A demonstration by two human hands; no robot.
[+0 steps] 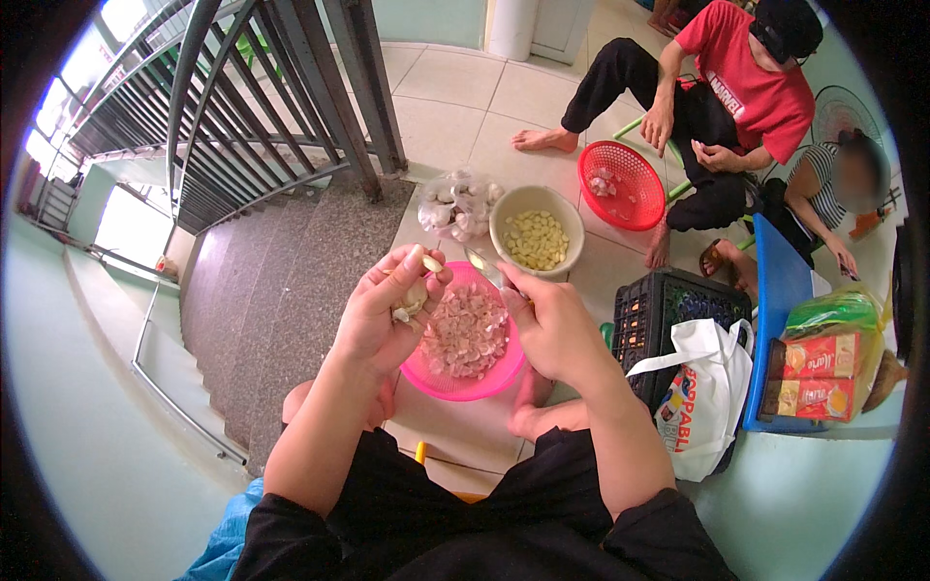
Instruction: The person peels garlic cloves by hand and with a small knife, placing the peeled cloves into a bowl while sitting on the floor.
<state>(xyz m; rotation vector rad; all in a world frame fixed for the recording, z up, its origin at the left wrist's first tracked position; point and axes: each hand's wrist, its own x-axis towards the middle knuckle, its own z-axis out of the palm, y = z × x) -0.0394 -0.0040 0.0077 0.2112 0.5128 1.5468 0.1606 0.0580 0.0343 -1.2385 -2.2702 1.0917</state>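
My left hand (389, 309) holds a pale garlic clove (432, 263) at its fingertips and a partly broken garlic bulb (410, 301) against its fingers. My right hand (556, 319) grips a small knife (485, 267), its blade pointing towards the left hand. Both hands are above a pink plastic basket (463, 396) of papery garlic skins (465, 334). Just beyond it stands a cream bowl (576, 254) of peeled garlic cloves (536, 238). Left of that bowl lies a clear plastic bag of whole garlic bulbs (458, 207).
A red colander (657, 218) with some garlic stands before a seated person in a red shirt (763, 80); another person sits behind. At right are a black crate (632, 294), a white tote bag (701, 392) and a blue tray (763, 290). Stairs (283, 290) and a metal railing (356, 94) border the left.
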